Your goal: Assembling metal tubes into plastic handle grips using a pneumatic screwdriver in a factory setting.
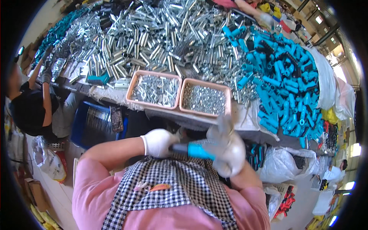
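Note:
In front of my checked apron, my left hand [159, 143], in a white glove, is closed round the dark end of a teal-and-black plastic handle [201, 151]. The handle lies roughly level, its teal part pointing right. My right hand [229, 155], gloved too, is at the teal end; motion smears its fingers, so their grip cannot be made out. Beyond my hands, two pink trays stand side by side at the table edge: the left tray [152, 105] holds small metal pins, the right tray [205, 113] tiny metal pieces.
Shiny metal tubes [149, 42] are heaped across the table. Teal-and-black handles [289, 84] are piled at the right. A blue crate [82, 126] with metal rods stands low at the left, near a co-worker [32, 109]. A white sack [285, 165] sits at the lower right.

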`<state>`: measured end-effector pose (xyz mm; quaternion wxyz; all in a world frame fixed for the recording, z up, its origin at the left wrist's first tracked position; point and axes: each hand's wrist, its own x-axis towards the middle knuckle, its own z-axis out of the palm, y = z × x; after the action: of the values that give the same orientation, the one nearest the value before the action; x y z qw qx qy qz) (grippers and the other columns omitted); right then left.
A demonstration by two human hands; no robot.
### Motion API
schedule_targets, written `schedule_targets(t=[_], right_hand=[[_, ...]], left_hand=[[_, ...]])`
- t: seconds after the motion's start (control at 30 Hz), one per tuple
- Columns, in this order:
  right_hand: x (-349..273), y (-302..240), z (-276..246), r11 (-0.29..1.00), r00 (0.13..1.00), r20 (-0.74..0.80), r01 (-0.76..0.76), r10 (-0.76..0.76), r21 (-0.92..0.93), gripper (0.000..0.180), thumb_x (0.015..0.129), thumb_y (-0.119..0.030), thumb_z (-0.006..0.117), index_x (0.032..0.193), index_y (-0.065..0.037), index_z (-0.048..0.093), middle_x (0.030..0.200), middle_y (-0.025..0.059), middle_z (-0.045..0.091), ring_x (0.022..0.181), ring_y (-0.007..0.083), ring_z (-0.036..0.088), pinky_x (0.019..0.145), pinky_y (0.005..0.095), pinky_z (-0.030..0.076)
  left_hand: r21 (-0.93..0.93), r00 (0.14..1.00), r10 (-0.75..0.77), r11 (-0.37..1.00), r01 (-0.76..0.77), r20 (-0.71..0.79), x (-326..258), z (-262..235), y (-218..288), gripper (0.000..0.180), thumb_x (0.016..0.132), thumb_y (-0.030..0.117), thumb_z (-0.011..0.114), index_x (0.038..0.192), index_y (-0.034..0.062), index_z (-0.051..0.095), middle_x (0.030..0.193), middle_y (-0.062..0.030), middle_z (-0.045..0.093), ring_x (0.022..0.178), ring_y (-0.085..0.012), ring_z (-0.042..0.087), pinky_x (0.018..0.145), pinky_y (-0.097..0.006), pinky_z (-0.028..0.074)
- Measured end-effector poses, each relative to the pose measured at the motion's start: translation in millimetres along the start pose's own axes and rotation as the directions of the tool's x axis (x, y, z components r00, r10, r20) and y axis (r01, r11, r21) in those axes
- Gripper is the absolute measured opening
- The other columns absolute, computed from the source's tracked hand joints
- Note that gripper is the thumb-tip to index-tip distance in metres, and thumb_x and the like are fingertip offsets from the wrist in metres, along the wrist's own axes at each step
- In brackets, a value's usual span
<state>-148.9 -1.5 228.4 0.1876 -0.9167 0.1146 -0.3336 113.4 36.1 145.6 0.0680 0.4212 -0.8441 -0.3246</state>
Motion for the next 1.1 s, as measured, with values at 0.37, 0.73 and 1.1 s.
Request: schedule_targets(t=[0.37,0.73,1.1], right_hand=[[16,0,-5,0.922,0.999,0.028,0.049,-0.041,-0.384,0.054,0.074,-0.054,0.067,0.106,-0.01,0.068,0.122,0.0102,0.061,0.132,0.0417,0.041,0.112,0.0606,0.02],[-24,38,45,0.895,0.907,0.294,-0.162,0.301,-0.416,0.057,0.062,-0.015,0.064,0.117,-0.004,0.061,0.07,0.0106,0.06,0.067,0.0293,0.057,0.083,0.0449,0.044],[-4,20,71,0.939,0.927,0.153,-0.34,0.343,-0.047,0.1,0.066,-0.033,0.082,0.139,0.011,0.03,0.1,0.0248,0.06,0.091,0.0397,0.06,0.087,0.0451,0.048]], left_hand=[[-0.325,0.931,-0.102,0.919,0.224,0.351,12,-15,2,0.029,0.072,0.019,0.074,0.089,0.0001,0.061,0.068,-0.0136,0.065,0.057,-0.0262,0.064,0.057,-0.038,0.052],[0.363,0.976,-0.204,0.918,0.163,0.077,37,-34,7,0.036,0.073,0.019,0.065,0.106,0.0043,0.064,0.072,-0.0173,0.067,0.068,-0.0334,0.069,0.064,-0.045,0.055],[-0.958,0.826,-0.492,0.063,-0.281,-0.274,83,-64,6,0.038,0.101,0.04,0.045,0.113,0.0046,0.053,0.088,-0.0117,0.062,0.06,-0.0201,0.059,0.055,-0.036,0.051]])
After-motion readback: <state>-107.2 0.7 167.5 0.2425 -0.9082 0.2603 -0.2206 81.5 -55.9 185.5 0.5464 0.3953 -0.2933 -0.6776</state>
